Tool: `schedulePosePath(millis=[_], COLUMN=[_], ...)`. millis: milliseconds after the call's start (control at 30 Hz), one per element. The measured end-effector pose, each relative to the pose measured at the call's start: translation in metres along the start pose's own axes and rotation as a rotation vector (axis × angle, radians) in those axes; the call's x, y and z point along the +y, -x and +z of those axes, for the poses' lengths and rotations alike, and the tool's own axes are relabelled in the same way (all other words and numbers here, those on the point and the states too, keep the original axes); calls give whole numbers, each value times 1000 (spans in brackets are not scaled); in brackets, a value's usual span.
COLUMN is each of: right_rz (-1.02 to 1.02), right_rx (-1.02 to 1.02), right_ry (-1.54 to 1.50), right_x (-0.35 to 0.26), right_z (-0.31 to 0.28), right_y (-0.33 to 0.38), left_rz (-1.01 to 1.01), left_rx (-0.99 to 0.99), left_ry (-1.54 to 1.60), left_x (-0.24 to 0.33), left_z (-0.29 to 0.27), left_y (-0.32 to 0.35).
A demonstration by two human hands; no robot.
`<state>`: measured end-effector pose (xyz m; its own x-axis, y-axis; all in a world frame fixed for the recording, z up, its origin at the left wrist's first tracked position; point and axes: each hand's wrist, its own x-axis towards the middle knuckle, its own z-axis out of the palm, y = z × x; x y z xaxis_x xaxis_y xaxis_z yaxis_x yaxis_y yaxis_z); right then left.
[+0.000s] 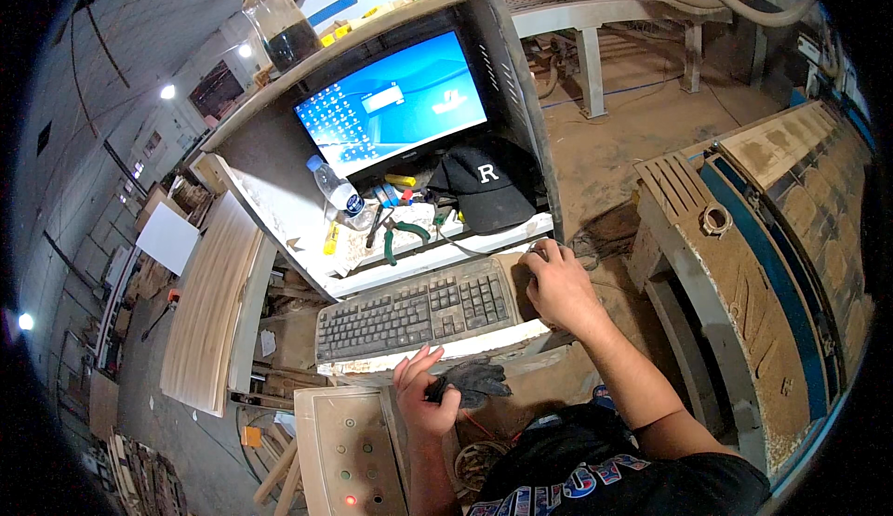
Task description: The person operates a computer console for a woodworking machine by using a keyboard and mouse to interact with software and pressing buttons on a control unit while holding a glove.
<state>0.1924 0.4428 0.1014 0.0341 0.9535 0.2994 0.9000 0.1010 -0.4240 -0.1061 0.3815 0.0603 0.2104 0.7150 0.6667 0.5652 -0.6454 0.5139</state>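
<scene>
A dusty black keyboard [419, 310] lies on the ledge of a cabinet in front of me. My right hand [561, 288] rests at the keyboard's right end, its fingers curled over a dark computer mouse [533, 249] that they mostly cover. Below the keyboard's front edge, my left hand [426, 395] holds a dark grey work glove [479, 379] against the palm, with its fingers partly stretched. Behind the keyboard, a lit monitor [395, 102] shows a blue desktop with icons and a small window.
On the cabinet shelf are a black cap [484, 191], a water bottle [337, 189] and green-handled pliers [406, 234]. A jar of dark liquid [282, 33] stands on top. Nearby are a button panel [349, 451], stacked boards [209, 311] and a dusty machine [744, 284].
</scene>
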Motion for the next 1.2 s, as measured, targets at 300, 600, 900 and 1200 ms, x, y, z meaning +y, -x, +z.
schedulePosePath(millis=[300,600,900,1200], right_rz=[-2,4,12,12], right_rx=[-16,-14,-7,-12], right_ry=[-21,-28,-31,16], right_x=[2,-2,3,1], right_z=[1,2,7,5], right_y=[-1,-3,-2,-6], left_rz=[-5,-16,-62,-11], left_rx=[-19,-6,14,-19], left_ry=[-18,-5,24,-2], left_x=[0,2,1,0], left_z=[-1,-3,-1,-1], left_y=[-1,0,1,-3])
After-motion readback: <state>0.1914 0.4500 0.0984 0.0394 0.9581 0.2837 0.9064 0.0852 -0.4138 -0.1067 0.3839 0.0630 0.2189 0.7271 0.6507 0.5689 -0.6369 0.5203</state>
